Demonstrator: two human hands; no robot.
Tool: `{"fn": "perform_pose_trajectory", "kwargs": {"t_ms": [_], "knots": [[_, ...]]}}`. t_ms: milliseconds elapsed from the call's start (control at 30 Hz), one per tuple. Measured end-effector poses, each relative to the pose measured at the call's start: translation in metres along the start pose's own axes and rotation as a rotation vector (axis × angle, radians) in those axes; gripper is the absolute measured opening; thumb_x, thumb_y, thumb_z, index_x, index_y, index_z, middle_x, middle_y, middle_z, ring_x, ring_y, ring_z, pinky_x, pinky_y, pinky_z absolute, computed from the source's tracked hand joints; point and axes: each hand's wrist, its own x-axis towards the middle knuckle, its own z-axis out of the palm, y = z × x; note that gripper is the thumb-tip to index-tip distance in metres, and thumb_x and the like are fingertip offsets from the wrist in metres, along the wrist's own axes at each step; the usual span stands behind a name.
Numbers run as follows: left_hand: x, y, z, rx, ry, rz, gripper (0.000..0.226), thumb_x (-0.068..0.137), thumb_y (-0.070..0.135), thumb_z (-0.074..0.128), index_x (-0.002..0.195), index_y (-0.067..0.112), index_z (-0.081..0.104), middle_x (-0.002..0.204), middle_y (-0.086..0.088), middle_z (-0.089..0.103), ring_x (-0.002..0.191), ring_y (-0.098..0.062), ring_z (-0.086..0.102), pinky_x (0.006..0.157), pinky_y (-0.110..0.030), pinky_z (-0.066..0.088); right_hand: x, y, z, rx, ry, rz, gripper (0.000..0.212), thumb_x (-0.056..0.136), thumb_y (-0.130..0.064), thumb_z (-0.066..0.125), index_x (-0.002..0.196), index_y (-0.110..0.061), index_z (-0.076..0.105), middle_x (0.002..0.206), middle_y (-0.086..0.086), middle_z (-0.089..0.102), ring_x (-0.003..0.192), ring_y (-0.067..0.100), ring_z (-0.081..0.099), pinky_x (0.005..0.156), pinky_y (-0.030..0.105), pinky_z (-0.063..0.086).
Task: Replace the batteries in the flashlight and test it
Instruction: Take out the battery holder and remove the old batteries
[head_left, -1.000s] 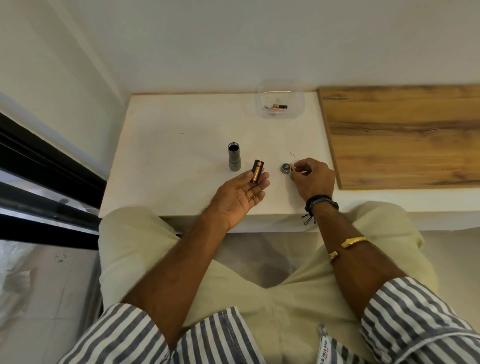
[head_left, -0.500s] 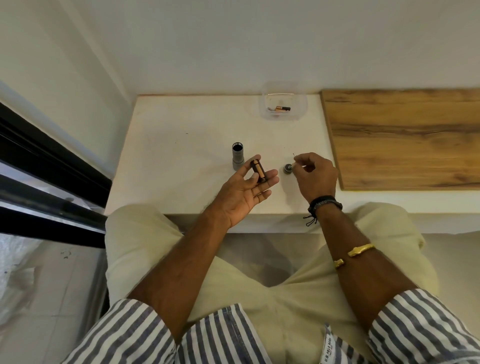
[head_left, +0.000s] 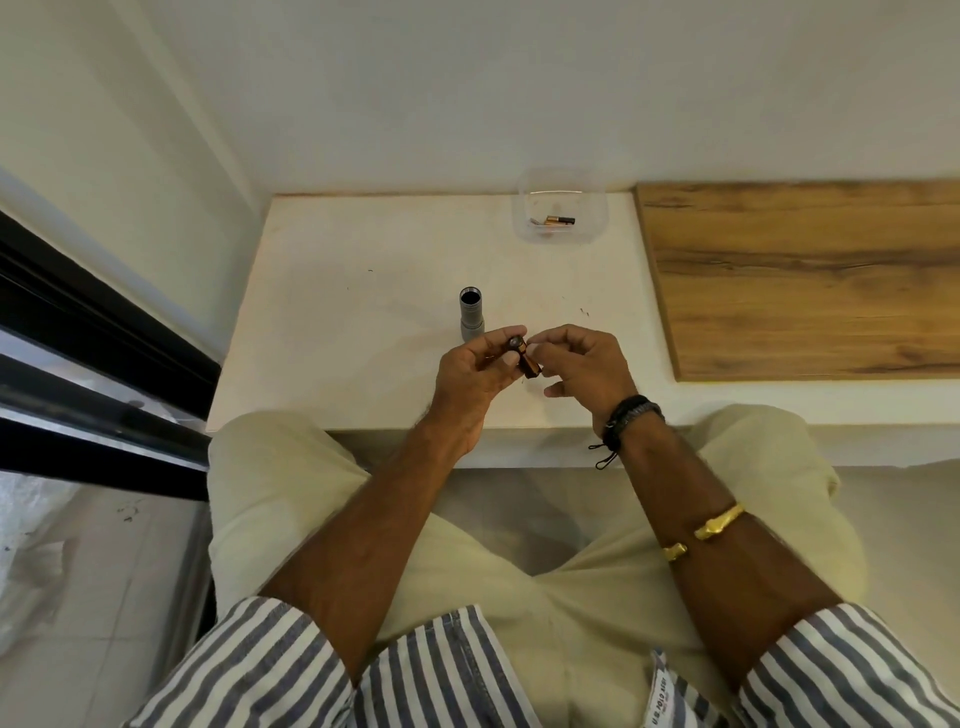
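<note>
Now left hand (head_left: 470, 376) pinches battery holder (head_left: 525, 359) above worktop (head_left: 363, 291) front edge; right hand (head_left: 587, 364) half-curled, fingertips on holder. Flashlight tube (head_left: 471, 315) upright just behind. Risk: holder slips, batteries spill; tube tips if knocked.

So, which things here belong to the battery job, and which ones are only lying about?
For the job:
- battery holder, held in the left hand, with the right hand at it
- flashlight body, upright on the table
- tub with a battery

Lying about:
- wooden board
</note>
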Motion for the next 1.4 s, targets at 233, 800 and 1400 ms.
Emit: {"fn": "perform_pose_trajectory", "kwargs": {"t_ms": [233, 800, 1400], "knots": [[0.000, 0.001, 0.000, 0.172, 0.008, 0.101, 0.033, 0.092, -0.007, 0.060, 0.124, 0.001, 0.065, 0.112, -0.016, 0.071, 0.101, -0.023, 0.071, 0.092, -0.034, 0.056, 0.000, -0.001, 0.000, 0.111, -0.042, 0.077, 0.005, 0.089, -0.016, 0.072, 0.087, -0.014, 0.076, 0.092, 0.010, 0.074, 0.082, 0.019, 0.068, 0.067, 0.029, 0.061], [-0.003, -0.004, 0.005, 0.487, 0.033, 0.353, 0.031, 0.088, -0.006, 0.066, 0.115, 0.009, 0.070, 0.111, -0.005, 0.072, 0.103, -0.014, 0.068, 0.092, -0.023, 0.053, -0.005, -0.010, 0.009, 0.287, -0.005, 0.176, 0.003, 0.090, -0.006, 0.066, 0.092, -0.005, 0.066, 0.103, 0.019, 0.068, 0.087, 0.027, 0.069, 0.083, 0.040, 0.063], [0.005, -0.001, 0.001, 0.112, 0.154, 0.130, 0.028, 0.091, 0.005, 0.068, 0.119, 0.003, 0.068, 0.110, -0.016, 0.072, 0.099, -0.029, 0.072, 0.087, -0.044, 0.059, 0.001, 0.004, 0.005, 0.109, 0.064, -0.004, 0.007, 0.089, -0.006, 0.074, 0.093, -0.006, 0.079, 0.091, 0.014, 0.078, 0.090, 0.030, 0.076, 0.084, 0.036, 0.064]]}}
